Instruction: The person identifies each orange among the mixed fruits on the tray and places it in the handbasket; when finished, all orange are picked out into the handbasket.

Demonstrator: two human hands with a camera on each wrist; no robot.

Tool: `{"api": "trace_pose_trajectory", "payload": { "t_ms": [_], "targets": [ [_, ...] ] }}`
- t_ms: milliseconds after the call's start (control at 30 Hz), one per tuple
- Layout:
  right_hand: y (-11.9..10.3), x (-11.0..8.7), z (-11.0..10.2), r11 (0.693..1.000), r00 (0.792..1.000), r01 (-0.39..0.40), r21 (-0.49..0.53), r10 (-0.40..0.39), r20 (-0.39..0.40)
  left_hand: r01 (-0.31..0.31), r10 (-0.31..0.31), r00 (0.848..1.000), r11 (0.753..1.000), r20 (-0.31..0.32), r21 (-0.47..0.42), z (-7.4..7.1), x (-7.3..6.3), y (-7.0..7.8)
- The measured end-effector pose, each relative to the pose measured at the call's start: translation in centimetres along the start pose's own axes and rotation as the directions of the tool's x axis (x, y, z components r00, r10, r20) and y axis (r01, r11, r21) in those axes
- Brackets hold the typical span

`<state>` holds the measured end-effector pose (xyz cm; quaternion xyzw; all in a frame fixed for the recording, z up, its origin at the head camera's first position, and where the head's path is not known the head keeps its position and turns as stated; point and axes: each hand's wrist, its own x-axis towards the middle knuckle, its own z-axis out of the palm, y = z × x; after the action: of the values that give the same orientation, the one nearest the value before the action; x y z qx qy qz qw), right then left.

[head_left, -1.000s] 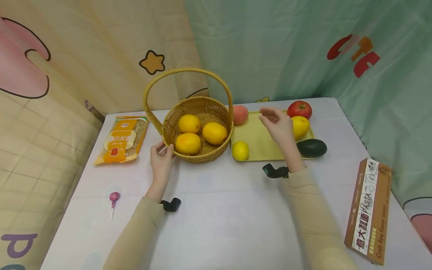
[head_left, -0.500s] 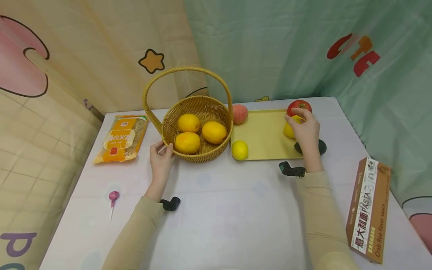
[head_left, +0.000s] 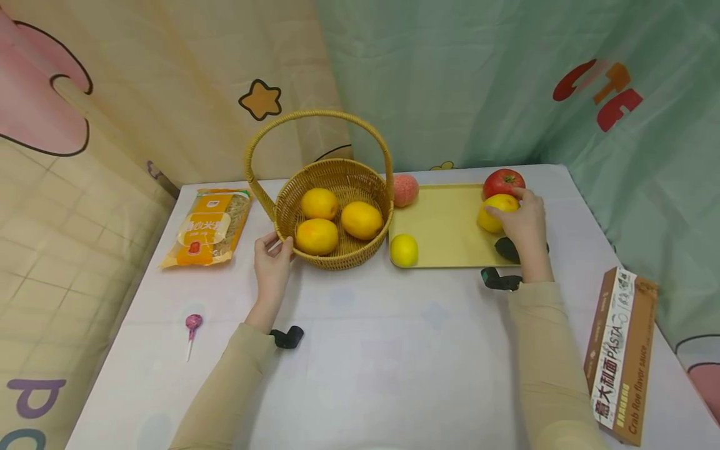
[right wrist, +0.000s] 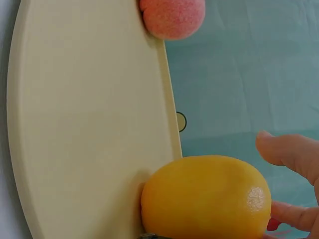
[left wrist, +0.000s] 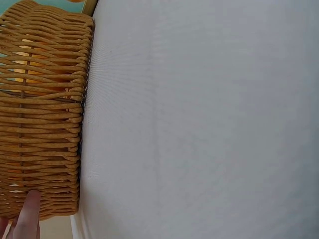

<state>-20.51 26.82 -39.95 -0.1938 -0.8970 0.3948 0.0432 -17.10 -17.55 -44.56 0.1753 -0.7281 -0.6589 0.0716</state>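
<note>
My left hand (head_left: 273,264) pinches the near left rim of a wicker basket (head_left: 344,261) with an arched handle. A fingertip (left wrist: 32,206) presses its woven side in the left wrist view. Three oval yellow mangoes (head_left: 317,237) lie inside. My right hand (head_left: 524,224) is spread over another yellow mango (head_left: 497,212) at the right end of a pale yellow tray (head_left: 444,215). In the right wrist view the thumb (right wrist: 288,150) stands off this mango (right wrist: 207,194), while a finger (right wrist: 293,215) reaches its top end.
A red fruit (head_left: 502,183) sits behind the mango; a dark green fruit (head_left: 507,250) is partly hidden by the right hand. A lemon (head_left: 404,250) and peach (head_left: 405,190) are at the tray's left. Farther out are a grain packet (head_left: 209,228), lollipop (head_left: 193,325) and pasta box (head_left: 621,356).
My right hand has moved right across the tray to the mango, its fingers now around the fruit. The left hand has stayed at the basket rim.
</note>
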Motion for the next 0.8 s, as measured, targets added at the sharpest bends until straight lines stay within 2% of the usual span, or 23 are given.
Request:
{"api": "trace_pose_trajectory", "payload": {
  "t_ms": [167,367,800],
  "targets": [
    [0.25,0.38,0.29,0.996,0.998,-0.019,-0.085,0.024,0.062,0.01,-0.01,1.0,1.0,0.002,0.009,0.05,0.0,0.0],
    [0.43,0.63,0.23,0.992,0.99,-0.07,-0.103,0.081,0.112,0.003,-0.003,1.0,1.0,0.003,0.012,0.01,0.01,0.03],
    [0.66,0.5,0.54,0.993,0.995,-0.063,-0.097,0.07,0.067,-0.011,0.011,1.0,1.0,0.014,-0.005,0.0,-0.07,0.04]
  ]
}}
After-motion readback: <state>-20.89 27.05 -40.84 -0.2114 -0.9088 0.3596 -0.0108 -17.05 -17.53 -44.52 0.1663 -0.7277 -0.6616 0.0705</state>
